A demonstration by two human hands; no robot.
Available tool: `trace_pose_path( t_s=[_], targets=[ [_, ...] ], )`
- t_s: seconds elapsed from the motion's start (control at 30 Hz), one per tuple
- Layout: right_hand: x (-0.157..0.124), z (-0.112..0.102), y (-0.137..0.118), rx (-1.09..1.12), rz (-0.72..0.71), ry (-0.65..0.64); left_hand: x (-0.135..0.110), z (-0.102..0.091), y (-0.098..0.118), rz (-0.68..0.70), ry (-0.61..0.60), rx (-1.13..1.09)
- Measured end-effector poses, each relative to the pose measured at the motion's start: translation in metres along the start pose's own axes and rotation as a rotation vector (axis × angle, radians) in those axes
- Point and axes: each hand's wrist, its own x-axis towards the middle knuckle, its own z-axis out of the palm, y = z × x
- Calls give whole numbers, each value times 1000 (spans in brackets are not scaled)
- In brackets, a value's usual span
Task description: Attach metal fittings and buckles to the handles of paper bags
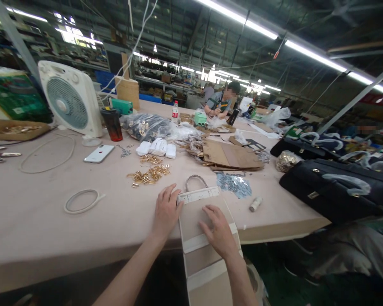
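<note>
Left hand (166, 210), fingers loosely spread, at the top-left corner of the beige bag panel (191, 225)! Right hand (219, 231) splayed over it.

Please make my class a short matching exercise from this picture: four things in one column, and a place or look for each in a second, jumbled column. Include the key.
Things:
1. Left hand
2. Panel
3. Phone
4. Cup

Places and looks:
A. Lying flat near the cup
B. Reaching past the near edge of the table
C. Dark, with red at its base
D. At the panel's upper left corner

Right pairs: 1-D, 2-B, 3-A, 4-C
</note>
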Motion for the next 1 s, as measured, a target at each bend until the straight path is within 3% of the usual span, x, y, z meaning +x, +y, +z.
trace_pose_path(
  t_s=[0.17,0.37,0.47,0.63,0.77,0.87,1.0],
  targets=[
    [-5,11,-3,14,59,29,-3,12,-8,273,-143,-8],
    [2,5,7,133,107,81,6,42,-23,226,-129,27],
    [11,-16,32,204,162,257,9,42,-27,170,-123,7],
    [32,-58,110,148,378,568,9,40,-26,134,-184,-12],
    [44,-73,157,-64,468,462,11,39,-23,101,-219,-21],
    [53,-70,167,-248,458,334,12,37,-22,90,-227,-22],
    [66,-62,170,-330,507,273,12,39,-24,70,-233,-50]
  ],
)
